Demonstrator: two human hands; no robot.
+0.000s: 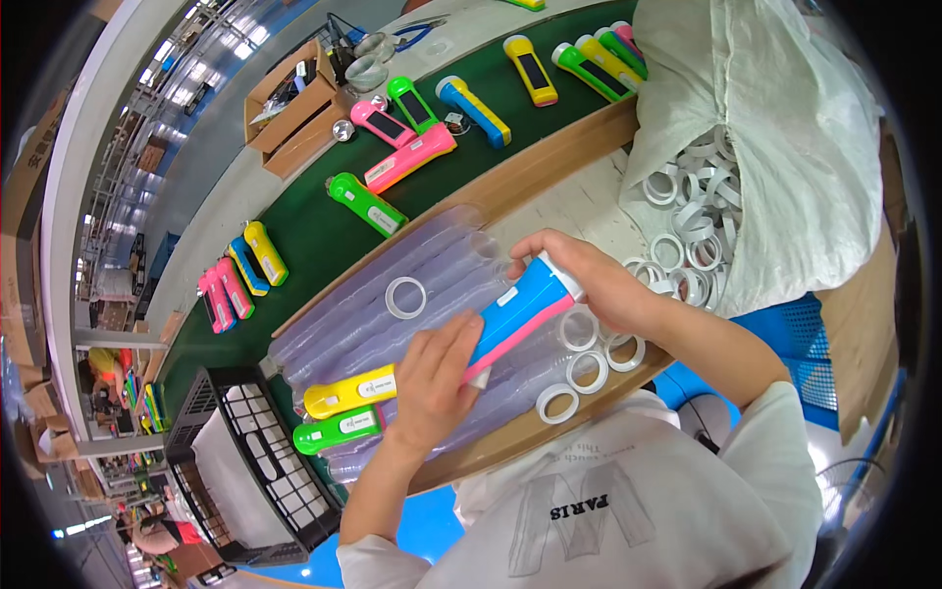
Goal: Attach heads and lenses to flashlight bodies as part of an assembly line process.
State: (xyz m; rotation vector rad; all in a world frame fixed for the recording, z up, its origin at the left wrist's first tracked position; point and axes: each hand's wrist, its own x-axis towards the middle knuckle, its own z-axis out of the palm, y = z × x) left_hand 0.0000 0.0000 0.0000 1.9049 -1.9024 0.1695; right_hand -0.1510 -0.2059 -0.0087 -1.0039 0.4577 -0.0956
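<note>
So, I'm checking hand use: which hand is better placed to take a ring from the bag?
Probably the right hand, nearer the rings; the left hand, farther away, grips the blue-pink flashlight.

Long green-topped counter point(312, 257) running diagonally across the place, with a pale ledge point(201, 221) along its far side. Chunky white post point(61, 236) down the left, and past it there's a load of metal racking point(120, 211) plus some brown cartons point(37, 404). Floor point(432, 518) is bright blue near the bottom, light glinting off it. A light strip point(82, 527) glows lower left. Those bright patches up top left could be windows or lamps, too warped to tell tbh.
</note>
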